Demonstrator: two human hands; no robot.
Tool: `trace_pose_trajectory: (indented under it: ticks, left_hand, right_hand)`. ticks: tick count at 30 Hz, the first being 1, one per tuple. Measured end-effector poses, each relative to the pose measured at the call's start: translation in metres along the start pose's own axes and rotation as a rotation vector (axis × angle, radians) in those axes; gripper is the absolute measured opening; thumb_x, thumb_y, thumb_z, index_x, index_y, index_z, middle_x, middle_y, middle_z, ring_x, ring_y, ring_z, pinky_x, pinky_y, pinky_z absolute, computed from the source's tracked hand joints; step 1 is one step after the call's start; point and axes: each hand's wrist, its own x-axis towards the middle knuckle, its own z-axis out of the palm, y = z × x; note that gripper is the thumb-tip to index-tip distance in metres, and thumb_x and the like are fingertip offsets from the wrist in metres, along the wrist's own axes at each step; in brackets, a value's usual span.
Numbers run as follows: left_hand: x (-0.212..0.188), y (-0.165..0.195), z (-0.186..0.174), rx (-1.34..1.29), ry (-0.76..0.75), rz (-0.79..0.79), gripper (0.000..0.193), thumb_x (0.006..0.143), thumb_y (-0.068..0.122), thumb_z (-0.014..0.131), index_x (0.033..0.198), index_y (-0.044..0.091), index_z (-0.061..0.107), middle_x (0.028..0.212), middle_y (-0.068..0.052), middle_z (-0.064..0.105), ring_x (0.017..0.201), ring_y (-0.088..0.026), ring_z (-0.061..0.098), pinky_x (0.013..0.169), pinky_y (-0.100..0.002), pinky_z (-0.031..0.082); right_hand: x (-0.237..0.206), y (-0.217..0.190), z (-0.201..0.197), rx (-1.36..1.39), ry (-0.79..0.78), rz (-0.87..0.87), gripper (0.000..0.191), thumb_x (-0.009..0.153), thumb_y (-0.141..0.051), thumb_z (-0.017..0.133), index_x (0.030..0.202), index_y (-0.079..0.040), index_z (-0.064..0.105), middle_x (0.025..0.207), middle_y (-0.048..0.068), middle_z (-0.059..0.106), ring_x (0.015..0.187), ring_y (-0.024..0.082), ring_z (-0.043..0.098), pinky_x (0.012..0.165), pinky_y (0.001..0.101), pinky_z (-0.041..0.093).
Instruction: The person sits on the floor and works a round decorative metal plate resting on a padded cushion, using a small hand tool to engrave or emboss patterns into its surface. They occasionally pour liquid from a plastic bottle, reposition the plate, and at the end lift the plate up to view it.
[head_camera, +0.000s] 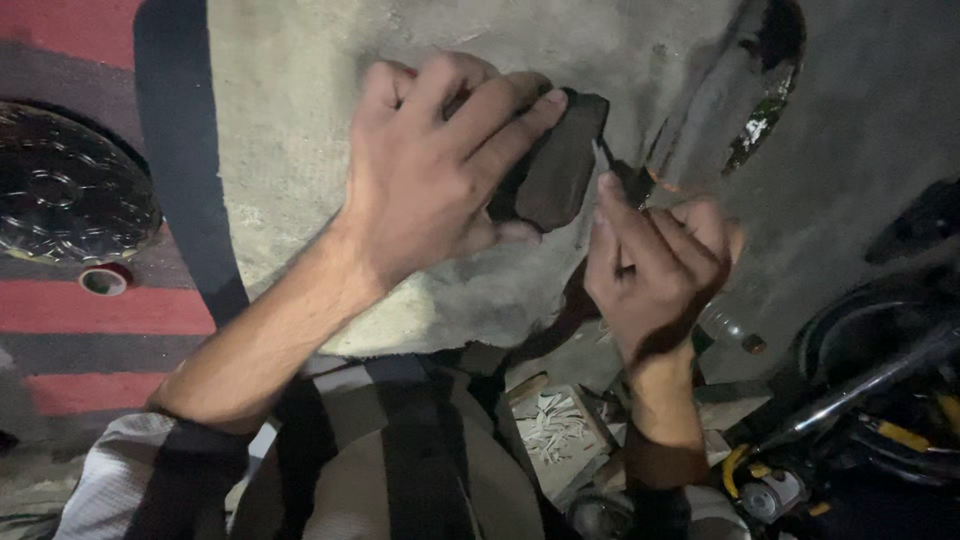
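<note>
- the pale concrete floor (300, 150) fills most of the view, with a red and grey striped mat (70, 310) along its left edge and a dark strap (180, 160) running down across both.
- a motorcycle (880, 400) sits at the lower right, showing chrome tubing, a dark wheel and yellow wiring.
- a round dark patterned disc (65, 185) lies on the mat at far left, with a small roll of tape (103, 279) just below it.
- the left hand (430, 165) is raised over the floor at centre, its fingers curled and pressed around a dark flat block (555, 170); the index finger lies along the block's top edge and the thumb sits underneath.
- the right hand (655, 265) is just beside the block's right edge, its fingers bunched together and pinching a thin dark tool (607, 160) whose tip touches the block; what kind of tool it is cannot be told.
- a small open box (555, 430) of pale slivers rests on the ground below the right wrist.
- a clear bottle (730, 330) lies near the right hand, toward the motorcycle.
</note>
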Motion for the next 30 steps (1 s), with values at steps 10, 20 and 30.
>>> trace_pose_trajectory:
  ticks: [10, 20, 30]
  left_hand:
    - [-0.002, -0.001, 0.005, 0.008, 0.01, 0.005, 0.104, 0.053, 0.063, 0.087, 0.142, 0.013, 0.066, 0.137, 0.004, 0.059, 0.119, -0.018, 0.052, 0.088, -0.038, 0.036]
    - [-0.003, -0.001, 0.008, 0.0, 0.031, 0.012, 0.105, 0.052, 0.069, 0.087, 0.139, 0.013, 0.068, 0.135, 0.003, 0.061, 0.112, -0.018, 0.052, 0.085, -0.037, 0.037]
    - [-0.006, -0.002, 0.008, -0.009, 0.017, -0.002, 0.105, 0.053, 0.067, 0.086, 0.14, 0.012, 0.068, 0.137, 0.003, 0.061, 0.116, -0.018, 0.053, 0.086, -0.038, 0.036]
  right_hand:
    - [-0.017, -0.021, -0.007, -0.051, -0.064, -0.006, 0.025, 0.101, -0.02, 0.079, 0.126, -0.014, 0.078, 0.072, -0.004, 0.064, 0.073, 0.017, 0.042, 0.081, 0.0372, 0.03]
    - [-0.014, -0.028, -0.013, -0.017, -0.079, 0.01, 0.024, 0.101, -0.017, 0.077, 0.125, -0.012, 0.077, 0.07, -0.002, 0.063, 0.072, 0.019, 0.044, 0.081, 0.0377, 0.03]
    - [-0.006, 0.002, 0.001, 0.067, -0.057, 0.021, 0.027, 0.112, -0.016, 0.076, 0.139, -0.016, 0.074, 0.077, -0.002, 0.062, 0.073, 0.015, 0.043, 0.083, 0.0303, 0.03]
